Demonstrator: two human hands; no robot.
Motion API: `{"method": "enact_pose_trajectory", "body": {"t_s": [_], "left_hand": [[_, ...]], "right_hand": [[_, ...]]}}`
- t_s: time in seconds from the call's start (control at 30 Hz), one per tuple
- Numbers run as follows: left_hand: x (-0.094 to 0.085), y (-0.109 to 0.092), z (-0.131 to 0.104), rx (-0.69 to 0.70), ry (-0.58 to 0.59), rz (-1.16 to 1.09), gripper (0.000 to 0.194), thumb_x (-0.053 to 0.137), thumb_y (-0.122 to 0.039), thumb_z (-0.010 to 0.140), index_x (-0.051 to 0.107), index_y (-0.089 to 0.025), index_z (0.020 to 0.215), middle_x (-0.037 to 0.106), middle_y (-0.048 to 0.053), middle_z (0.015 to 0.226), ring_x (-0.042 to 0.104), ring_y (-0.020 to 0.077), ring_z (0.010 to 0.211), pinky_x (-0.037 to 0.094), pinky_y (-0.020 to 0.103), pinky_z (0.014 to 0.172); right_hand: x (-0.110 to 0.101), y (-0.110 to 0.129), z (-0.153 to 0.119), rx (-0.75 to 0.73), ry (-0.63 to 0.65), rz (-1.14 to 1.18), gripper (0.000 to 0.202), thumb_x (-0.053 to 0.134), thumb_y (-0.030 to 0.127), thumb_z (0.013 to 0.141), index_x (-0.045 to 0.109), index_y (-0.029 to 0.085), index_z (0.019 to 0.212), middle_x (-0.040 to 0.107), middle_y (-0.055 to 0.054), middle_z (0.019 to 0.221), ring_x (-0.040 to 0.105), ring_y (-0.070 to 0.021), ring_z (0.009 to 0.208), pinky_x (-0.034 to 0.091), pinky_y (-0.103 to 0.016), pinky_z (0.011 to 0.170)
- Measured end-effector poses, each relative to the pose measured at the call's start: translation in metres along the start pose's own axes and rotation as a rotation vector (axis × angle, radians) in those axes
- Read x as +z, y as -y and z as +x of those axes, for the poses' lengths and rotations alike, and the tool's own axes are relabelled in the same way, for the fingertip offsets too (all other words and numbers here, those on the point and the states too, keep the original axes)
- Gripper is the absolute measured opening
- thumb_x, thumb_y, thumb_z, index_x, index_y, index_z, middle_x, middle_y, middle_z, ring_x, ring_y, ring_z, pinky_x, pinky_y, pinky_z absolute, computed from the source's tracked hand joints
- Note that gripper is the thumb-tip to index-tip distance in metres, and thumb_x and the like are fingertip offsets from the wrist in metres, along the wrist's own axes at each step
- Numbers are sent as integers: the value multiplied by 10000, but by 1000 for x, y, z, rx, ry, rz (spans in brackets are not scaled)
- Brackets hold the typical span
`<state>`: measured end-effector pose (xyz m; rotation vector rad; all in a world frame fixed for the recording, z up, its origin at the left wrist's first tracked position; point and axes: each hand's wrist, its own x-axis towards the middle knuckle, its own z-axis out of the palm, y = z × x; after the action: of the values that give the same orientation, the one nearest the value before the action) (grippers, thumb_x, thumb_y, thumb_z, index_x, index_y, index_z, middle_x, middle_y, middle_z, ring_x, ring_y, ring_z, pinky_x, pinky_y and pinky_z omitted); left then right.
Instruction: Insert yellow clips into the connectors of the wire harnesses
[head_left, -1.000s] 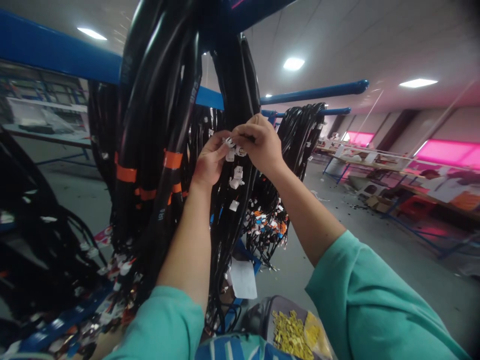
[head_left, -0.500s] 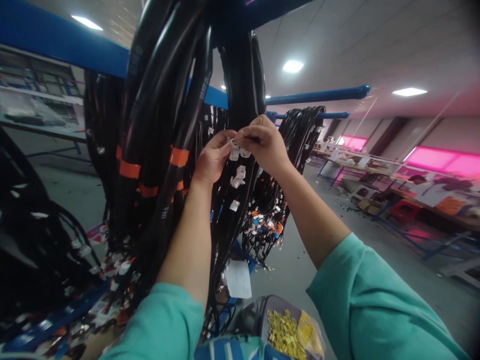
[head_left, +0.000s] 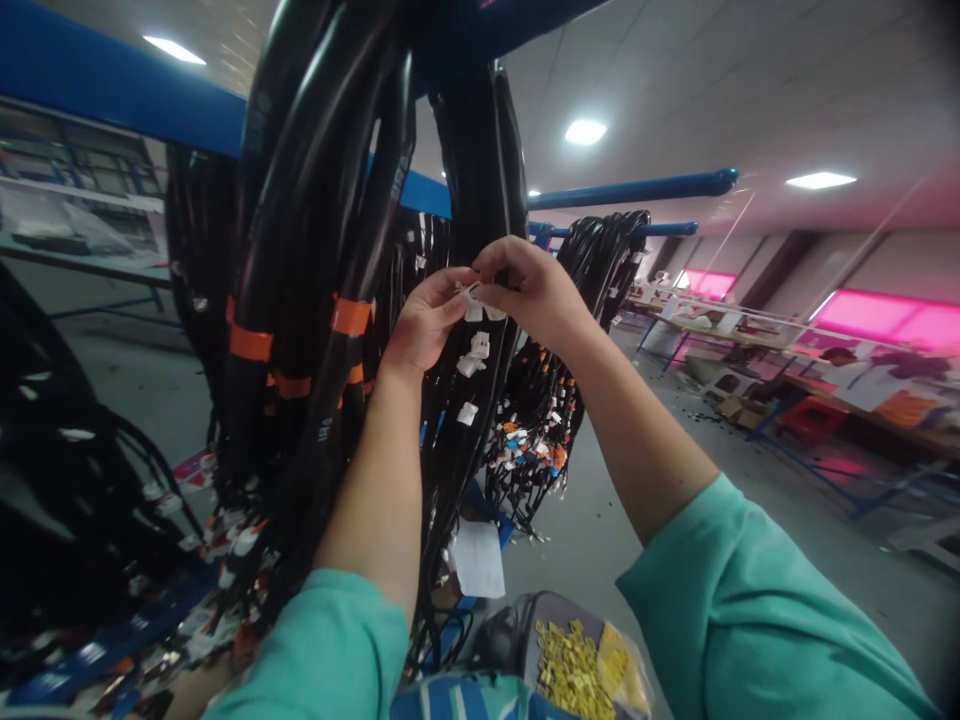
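Below the left hand (head_left: 421,325) and right hand (head_left: 534,298), a rounded grey plastic tub (head_left: 529,630) holds small yellow plastic pieces (head_left: 568,672). Both pinch a blocky white plastic connector (head_left: 472,303) before hanging black cables (head_left: 476,180), the right slightly lower than earlier.

White connector (head_left: 473,309) partly behind the right hand (head_left: 531,290), its finer details indistinct

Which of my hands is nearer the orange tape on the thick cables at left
Left. Your left hand is just to the right of the orange tape; your right hand is farther right, beyond the left one.
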<state>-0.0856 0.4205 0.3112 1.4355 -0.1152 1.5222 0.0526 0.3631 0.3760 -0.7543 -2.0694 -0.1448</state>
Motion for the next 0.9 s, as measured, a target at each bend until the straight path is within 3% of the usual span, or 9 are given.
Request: {"method": "enact_pose_trajectory", "body": {"t_s": [0.33,0.7,0.9], "left_hand": [[-5,1,5,-49,6,-4,405,876,-332,501,704,-187,838,705,2,808,642,112,728,478,214,695],[-3,0,2,-35,-3,33,399,881,-346,472,706,-185,792,677,-16,726,615,95,645,481,202,628],[-3,0,2,-11,-49,143,416,854,-410,500,685,-206,821,668,-13,778,615,110,674,487,219,626]], "right_hand": [[-13,11,9,182,136,-7,167,643,196,713,653,119,861,643,-17,784,591,-115,726,458,-258,678],[-7,7,10,235,116,13,276,708,160,638,651,135,907,629,-5,771,575,-121,719,466,-255,688],[-5,6,7,219,74,131,196,688,126,648,649,130,839,638,-9,758,586,-126,721,464,-245,680]]}}
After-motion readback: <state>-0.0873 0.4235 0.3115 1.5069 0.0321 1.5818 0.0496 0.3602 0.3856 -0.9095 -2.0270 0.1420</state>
